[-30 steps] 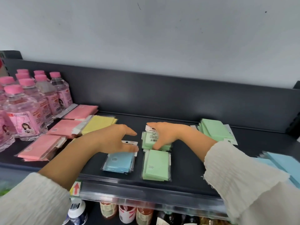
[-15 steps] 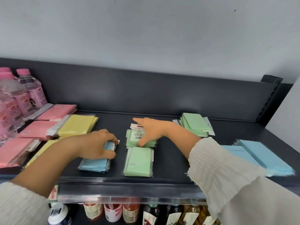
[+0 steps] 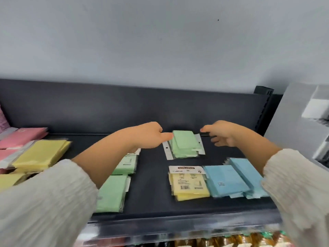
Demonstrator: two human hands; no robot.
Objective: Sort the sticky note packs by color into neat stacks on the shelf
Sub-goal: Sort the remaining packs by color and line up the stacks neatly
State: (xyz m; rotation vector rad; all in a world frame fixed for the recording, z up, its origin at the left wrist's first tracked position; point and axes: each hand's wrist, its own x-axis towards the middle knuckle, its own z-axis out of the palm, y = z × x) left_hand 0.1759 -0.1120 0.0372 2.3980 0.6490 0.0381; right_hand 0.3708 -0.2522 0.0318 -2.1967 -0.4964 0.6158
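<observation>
A fanned stack of green sticky note packs [image 3: 185, 145] lies near the back of the dark shelf [image 3: 151, 196]. My left hand [image 3: 147, 136] is at its left edge, thumb tip touching the stack and holding nothing. My right hand [image 3: 220, 134] hovers just right of the stack, fingers loosely spread and empty. Two more green packs [image 3: 114, 191] lie partly under my left forearm. A yellow pack with a printed label [image 3: 188, 184] sits beside overlapping blue packs [image 3: 227, 180] at the front right. Yellow packs [image 3: 41, 154] and pink packs [image 3: 23, 136] lie at the left.
The shelf's dark back panel [image 3: 124, 107] rises right behind the green stack. A black upright [image 3: 263, 111] and a white unit [image 3: 311, 113] close off the right end. Bottles [image 3: 231, 241] stand on the level below the front rail.
My view swung right. My left hand left the blue pack and my right hand left the middle green pack; both moved back to either side of the far green stack.
</observation>
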